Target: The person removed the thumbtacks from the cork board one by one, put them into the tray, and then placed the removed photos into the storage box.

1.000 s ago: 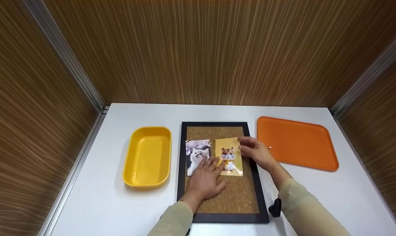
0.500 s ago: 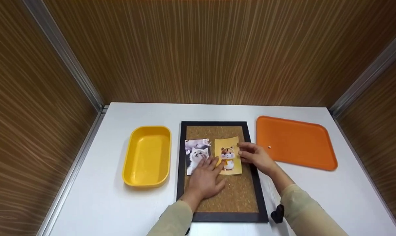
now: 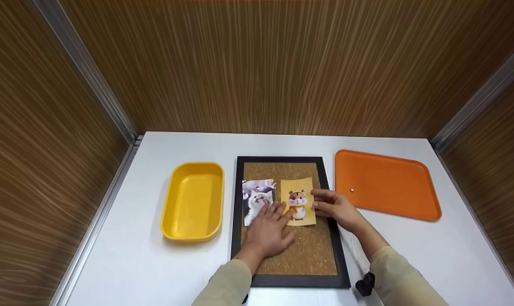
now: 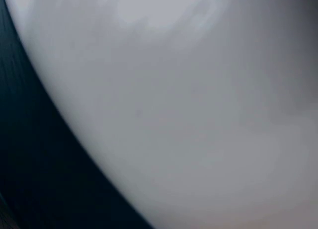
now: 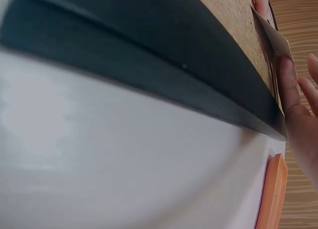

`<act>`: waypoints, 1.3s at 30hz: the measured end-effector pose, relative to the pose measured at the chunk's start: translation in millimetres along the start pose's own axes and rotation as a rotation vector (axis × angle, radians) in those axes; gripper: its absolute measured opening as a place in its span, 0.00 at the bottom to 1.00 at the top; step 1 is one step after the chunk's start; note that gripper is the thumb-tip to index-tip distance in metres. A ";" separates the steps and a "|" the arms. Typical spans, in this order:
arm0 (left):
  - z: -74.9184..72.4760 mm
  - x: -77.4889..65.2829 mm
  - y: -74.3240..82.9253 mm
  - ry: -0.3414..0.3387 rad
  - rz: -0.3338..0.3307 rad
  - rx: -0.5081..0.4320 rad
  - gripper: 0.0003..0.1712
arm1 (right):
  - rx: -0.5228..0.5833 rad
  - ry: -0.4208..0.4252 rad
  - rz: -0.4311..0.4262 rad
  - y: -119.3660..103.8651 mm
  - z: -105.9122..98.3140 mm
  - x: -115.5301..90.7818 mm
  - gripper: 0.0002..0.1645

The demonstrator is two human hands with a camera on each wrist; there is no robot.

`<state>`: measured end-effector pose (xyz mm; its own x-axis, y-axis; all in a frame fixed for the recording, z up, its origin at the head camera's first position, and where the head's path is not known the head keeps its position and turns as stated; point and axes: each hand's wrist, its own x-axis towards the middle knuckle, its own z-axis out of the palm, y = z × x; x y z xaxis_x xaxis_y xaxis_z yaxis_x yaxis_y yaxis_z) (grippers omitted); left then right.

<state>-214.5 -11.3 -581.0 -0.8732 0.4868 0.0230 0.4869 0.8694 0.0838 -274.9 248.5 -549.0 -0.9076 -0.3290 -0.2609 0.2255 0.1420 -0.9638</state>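
Observation:
A framed cork board lies on the white table with two picture cards side by side on it. My left hand rests with spread fingers on the lower part of the kitten card, and its forefinger touches the left edge of the yellow hamster card. At that card's right edge, my right hand pinches the side between thumb and fingers. The right wrist view shows the card lifted off the cork along this edge, with the thumb under it. A blurred white surface and dark edge fill the left wrist view.
A deep yellow tray stands left of the board. On the right lies a flat orange tray with a tiny shiny object near its left edge. Wood-grain panels enclose the table at the back and sides.
My right hand has slid down along the hamster card's right edge, from the upper corner to about the middle. The left hand has stayed in place.

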 end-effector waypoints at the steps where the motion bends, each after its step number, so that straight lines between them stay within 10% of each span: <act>1: 0.1 0.1 0.0 0.000 0.001 0.002 0.42 | -0.002 -0.002 0.002 0.4 -0.2 -0.9 0.32; 39: -1.7 -0.9 1.0 -0.003 0.005 0.015 0.43 | -0.081 0.022 -0.117 17.5 9.6 -18.2 0.38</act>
<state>-213.2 -11.0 -579.2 -0.8707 0.4915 0.0203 0.4916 0.8681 0.0690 -251.0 248.0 -561.6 -0.9336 -0.3275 -0.1450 0.0895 0.1787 -0.9798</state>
